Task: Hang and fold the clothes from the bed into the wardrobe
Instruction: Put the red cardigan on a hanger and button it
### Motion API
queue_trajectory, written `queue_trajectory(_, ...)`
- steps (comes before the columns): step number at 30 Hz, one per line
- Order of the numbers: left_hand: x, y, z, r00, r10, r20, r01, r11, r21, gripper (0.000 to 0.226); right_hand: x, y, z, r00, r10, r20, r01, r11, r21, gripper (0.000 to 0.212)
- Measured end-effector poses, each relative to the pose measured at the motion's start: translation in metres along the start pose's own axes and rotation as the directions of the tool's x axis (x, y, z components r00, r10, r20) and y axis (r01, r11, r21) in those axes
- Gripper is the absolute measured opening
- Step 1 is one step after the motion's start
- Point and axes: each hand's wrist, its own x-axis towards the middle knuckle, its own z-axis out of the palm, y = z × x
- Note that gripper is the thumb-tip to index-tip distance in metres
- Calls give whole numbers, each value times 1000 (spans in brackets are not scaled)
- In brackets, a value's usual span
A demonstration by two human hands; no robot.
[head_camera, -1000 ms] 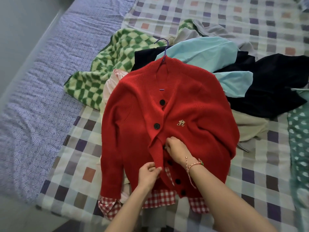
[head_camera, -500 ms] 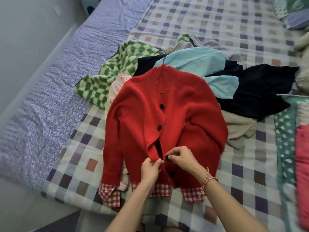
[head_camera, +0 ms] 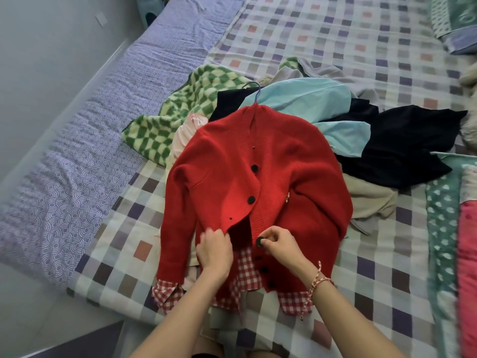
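Red cardigan [head_camera: 296, 171] fronts parted wider now; left grip [head_camera: 214, 251] holds placket edge, right grip [head_camera: 281, 244] pinches button [head_camera: 260, 241].

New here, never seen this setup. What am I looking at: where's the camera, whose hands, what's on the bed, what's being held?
No robot: a person's two bare hands, filmed by one camera on their head, looking down at a bed. All three pictures come from it. A red cardigan lies on the bed, a hanger hook poking out at its neck and a red gingham shirt showing at its hem. The left hand pinches one front edge; the right hand pinches a black button on the other, where the front gapes open. Behind lies a pile: green checked fleece, light blue garment, black garment.
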Motion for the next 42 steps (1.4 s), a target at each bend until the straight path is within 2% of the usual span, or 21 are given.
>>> queue_trajectory(1, 5, -2, 0, 998, 56, -29, -56, 998, -7, 29, 0, -1, 0, 1000, 5, -4, -5, 1000, 12, 23)
queue_trajectory(4, 17, -6, 2, 989, 132, -60, -138, 985, -105, 52, 1, -2, 1, 1000, 23, -12, -22, 998, 54, 21)
queue_trajectory(8, 22, -6, 5, 962, 272, -10, -272, 962, 24, 25, 2, -4, 5, 999, 44, -25, -41, 994, 102, 23)
queue_trajectory(10, 21, -5, 6, 935, 347, 80, -349, 937, 15, 27, 3, -5, 8, 998, 59, -31, -55, 992, 116, 24)
queue_trajectory(12, 21, -1, 7, 903, 421, 89, -428, 900, 85, 33, 4, -6, 10, 997, 67, -30, -62, 989, 134, 25)
queue_trajectory(13, 20, 1, 5, 898, 438, 47, -440, 893, 95, 33, 4, -6, 11, 997, 70, -28, -65, 987, 146, 25)
queue_trajectory(16, 21, 4, 6, 850, 508, -143, -518, 854, -47, 15, 5, -6, 12, 996, 83, -36, -76, 983, 168, 25)
queue_trajectory(18, 25, 3, 13, 836, 488, -253, -527, 842, -118, 9, 7, -5, 14, 993, 97, -64, -83, 977, 195, 25)
queue_trajectory(20, 23, 8, 10, 917, 357, -178, -398, 845, -358, 11, 8, -7, 17, 987, 115, -109, -83, 962, 261, 24)
queue_trajectory(22, 20, 13, 7, 983, 179, -47, -174, 809, -561, 17, 10, -11, 20, 983, 134, -123, -81, 927, 366, 23)
queue_trajectory(25, 19, 15, 9, 980, 77, 181, 89, 646, -758, 17, 10, -17, 25, 985, 156, -74, -95, 849, 520, 13)
queue_trajectory(26, 19, 14, 10, 976, 75, 206, 118, 612, -782, 15, 10, -17, 25, 985, 156, -72, -92, 831, 549, 11)
queue_trajectory(30, 21, 10, 11, 979, 93, 180, 85, 615, -784, 16, 11, -16, 28, 979, 158, -126, -56, 812, 581, 9)
queue_trajectory(35, 18, 11, 13, 974, 53, 221, 152, 571, -807, 5, 14, -15, 30, 981, 137, -138, -42, 842, 538, 17)
queue_trajectory(36, 18, 11, 12, 970, 49, 238, 173, 549, -817, 9, 15, -15, 31, 979, 135, -153, -37, 854, 520, 18)
queue_trajectory(39, 17, 14, 9, 919, 32, 392, 352, 381, -855, 30, 18, -13, 30, 975, 119, -189, -20, 889, 457, 21)
queue_trajectory(42, 17, 13, 4, 800, 82, 595, 567, 220, -793, 24, 19, -13, 28, 981, 78, -179, 1, 914, 405, 23)
